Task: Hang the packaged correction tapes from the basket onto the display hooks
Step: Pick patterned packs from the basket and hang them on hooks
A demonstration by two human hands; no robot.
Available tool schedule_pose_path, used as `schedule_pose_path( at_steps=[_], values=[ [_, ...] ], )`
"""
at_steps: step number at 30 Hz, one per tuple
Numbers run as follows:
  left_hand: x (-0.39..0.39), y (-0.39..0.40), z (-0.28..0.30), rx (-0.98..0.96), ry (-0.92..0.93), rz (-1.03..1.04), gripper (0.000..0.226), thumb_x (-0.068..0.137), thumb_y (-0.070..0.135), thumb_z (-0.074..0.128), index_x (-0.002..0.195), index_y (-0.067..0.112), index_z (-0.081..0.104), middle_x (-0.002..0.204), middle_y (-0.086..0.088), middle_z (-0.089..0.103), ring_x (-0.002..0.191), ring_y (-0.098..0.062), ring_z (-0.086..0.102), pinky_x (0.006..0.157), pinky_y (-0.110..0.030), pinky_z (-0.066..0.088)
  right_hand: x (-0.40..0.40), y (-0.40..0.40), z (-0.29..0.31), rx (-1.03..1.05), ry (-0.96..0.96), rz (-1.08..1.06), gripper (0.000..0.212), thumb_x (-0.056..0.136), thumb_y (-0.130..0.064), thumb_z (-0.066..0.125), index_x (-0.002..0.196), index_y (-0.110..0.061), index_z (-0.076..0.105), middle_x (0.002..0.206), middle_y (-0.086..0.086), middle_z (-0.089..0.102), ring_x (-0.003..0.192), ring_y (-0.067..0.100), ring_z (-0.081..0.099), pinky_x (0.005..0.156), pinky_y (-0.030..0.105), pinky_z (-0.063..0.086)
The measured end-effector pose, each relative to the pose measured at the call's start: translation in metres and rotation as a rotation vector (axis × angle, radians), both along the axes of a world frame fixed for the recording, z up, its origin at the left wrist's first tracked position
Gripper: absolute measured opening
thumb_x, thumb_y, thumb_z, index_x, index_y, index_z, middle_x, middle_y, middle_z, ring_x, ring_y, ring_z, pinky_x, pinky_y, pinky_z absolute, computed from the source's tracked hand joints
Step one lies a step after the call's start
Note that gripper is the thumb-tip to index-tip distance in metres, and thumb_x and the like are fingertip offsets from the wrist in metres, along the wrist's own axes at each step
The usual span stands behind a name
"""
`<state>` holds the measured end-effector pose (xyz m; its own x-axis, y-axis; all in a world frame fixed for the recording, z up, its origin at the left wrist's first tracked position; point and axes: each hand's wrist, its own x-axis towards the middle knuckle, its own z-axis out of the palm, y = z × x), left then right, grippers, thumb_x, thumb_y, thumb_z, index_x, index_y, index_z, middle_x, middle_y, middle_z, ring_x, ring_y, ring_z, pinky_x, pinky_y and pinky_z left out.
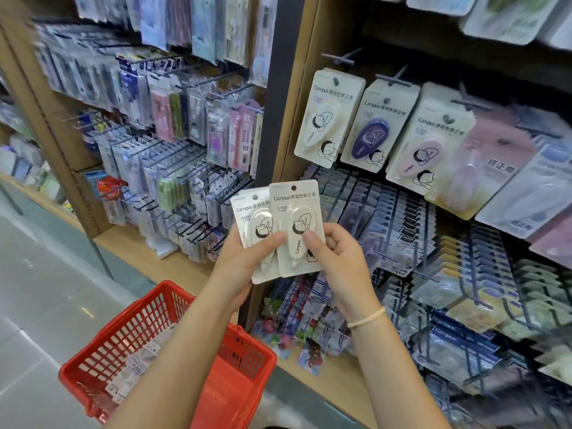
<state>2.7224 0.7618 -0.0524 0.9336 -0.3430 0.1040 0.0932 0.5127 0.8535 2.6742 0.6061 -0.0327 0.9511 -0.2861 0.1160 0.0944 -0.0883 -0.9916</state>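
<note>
Both hands (278, 252) raised — gripping packs (295, 224)

Wooden shelving unit (62, 125) at ten o'clock crowded with clear blister-packed pens (173, 119), dark upright divider post (275, 119) at twelve o'clock, grey tiled floor (40, 289) at eight o'clock, small colourful character packs (294, 332) on the low shelf at five o'clock.

Open air lies between the hands and the cream hanging packages (328, 119) above them. Top-left hook (339, 58) projects bare at its tip, above the cream stack. Neighbouring hooks carry the purple packages (379, 128) and pink packages (430, 140), edges overlapping; little gap between columns. Dark upright post (278, 88) bounds the bay on the left. Lower rows of hooks (402, 218) jut outward, densely loaded. Red basket (173, 351) sits below the forearms, against the shelf base.
</note>
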Motion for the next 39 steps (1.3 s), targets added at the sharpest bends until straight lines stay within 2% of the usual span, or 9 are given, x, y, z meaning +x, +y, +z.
schedule_pose_path(
  at_steps=[4, 8, 11, 20, 24, 26, 34, 36, 39],
  values=[
    [0.015, -0.003, 0.012, 0.031, 0.009, 0.060, 0.034, 0.089, 0.006, 0.065, 0.122, 0.014, 0.064, 0.114, -0.008, 0.077, 0.104, -0.026, 0.074, 0.079, -0.034, 0.062, 0.012, -0.008, 0.014, -0.040, -0.043, -0.104, 0.019, 0.095, -0.024, 0.068, 0.108, -0.011, 0.062, 0.096, 0.001, 0.078, 0.091, 0.017, 0.073, 0.082, 0.035, 0.058],
    [0.036, -0.005, 0.031, 0.096, -0.021, 0.139, 0.024, 0.098, 0.001, 0.060, 0.118, 0.012, 0.066, 0.109, -0.004, 0.078, 0.100, -0.023, 0.075, 0.077, -0.030, 0.062, 0.032, -0.016, 0.048, -0.099, -0.165, -0.181, 0.012, 0.096, -0.021, 0.068, 0.104, -0.016, 0.061, 0.089, -0.004, 0.077, 0.085, 0.008, 0.073, 0.072, 0.024, 0.057],
    [0.047, -0.006, 0.043, 0.095, -0.009, 0.190, 0.032, 0.097, 0.004, 0.064, 0.129, 0.004, 0.063, 0.118, -0.011, 0.075, 0.104, -0.027, 0.074, 0.080, -0.035, 0.063, 0.048, -0.019, 0.070, -0.141, -0.242, -0.208, 0.013, 0.096, -0.020, 0.068, 0.105, -0.015, 0.060, 0.088, -0.004, 0.076, 0.083, 0.005, 0.071, 0.070, 0.018, 0.053],
    [0.054, -0.015, 0.058, 0.149, -0.033, 0.184, 0.028, 0.100, 0.012, 0.063, 0.127, 0.009, 0.065, 0.115, -0.010, 0.076, 0.102, -0.026, 0.075, 0.079, -0.037, 0.063, 0.086, -0.021, 0.102, -0.146, -0.256, -0.248, 0.017, 0.096, -0.028, 0.068, 0.105, -0.018, 0.057, 0.090, -0.002, 0.074, 0.073, 0.008, 0.069, 0.051, 0.025, 0.052],
    [0.056, -0.018, 0.059, 0.160, -0.017, 0.181, 0.031, 0.101, 0.014, 0.062, 0.131, 0.009, 0.063, 0.120, -0.012, 0.075, 0.108, -0.030, 0.073, 0.091, -0.048, 0.060, 0.094, -0.021, 0.101, -0.173, -0.270, -0.268, 0.017, 0.095, -0.033, 0.069, 0.100, -0.025, 0.055, 0.097, -0.001, 0.074, 0.081, 0.011, 0.070, 0.065, 0.029, 0.054],
    [0.056, -0.019, 0.059, 0.158, -0.016, 0.183, 0.033, 0.101, 0.015, 0.062, 0.134, 0.009, 0.061, 0.123, -0.012, 0.074, 0.110, -0.030, 0.072, 0.094, -0.049, 0.059, 0.096, -0.018, 0.101, -0.196, -0.282, -0.255, 0.017, 0.095, -0.035, 0.068, 0.098, -0.027, 0.054, 0.097, -0.001, 0.074, 0.078, 0.009, 0.069, 0.064, 0.027, 0.053],
    [0.057, -0.015, 0.061, 0.064, 0.064, 0.206, 0.035, 0.105, 0.012, 0.050, 0.139, 0.021, 0.051, 0.129, -0.002, 0.067, 0.109, -0.017, 0.070, 0.083, -0.036, 0.058, 0.101, -0.006, 0.090, -0.227, -0.348, -0.403, 0.018, 0.095, -0.029, 0.069, 0.101, -0.021, 0.053, 0.097, -0.001, 0.072, 0.086, 0.010, 0.071, 0.076, 0.039, 0.061],
    [0.057, -0.014, 0.060, 0.053, 0.066, 0.206, 0.035, 0.105, 0.012, 0.050, 0.138, 0.022, 0.052, 0.128, 0.000, 0.068, 0.109, -0.017, 0.070, 0.083, -0.035, 0.057, 0.101, -0.003, 0.088, -0.193, -0.360, -0.396, 0.019, 0.096, -0.029, 0.068, 0.101, -0.022, 0.052, 0.098, 0.000, 0.073, 0.084, 0.013, 0.073, 0.068, 0.040, 0.062],
    [0.057, -0.012, 0.060, 0.041, 0.069, 0.204, 0.034, 0.105, 0.011, 0.050, 0.137, 0.021, 0.052, 0.128, -0.001, 0.068, 0.109, -0.017, 0.070, 0.085, -0.036, 0.057, 0.098, 0.000, 0.090, -0.134, -0.373, -0.380, 0.019, 0.097, -0.026, 0.067, 0.103, -0.017, 0.050, 0.097, 0.001, 0.072, 0.075, 0.016, 0.073, 0.048, 0.022, 0.052]
  ],
)
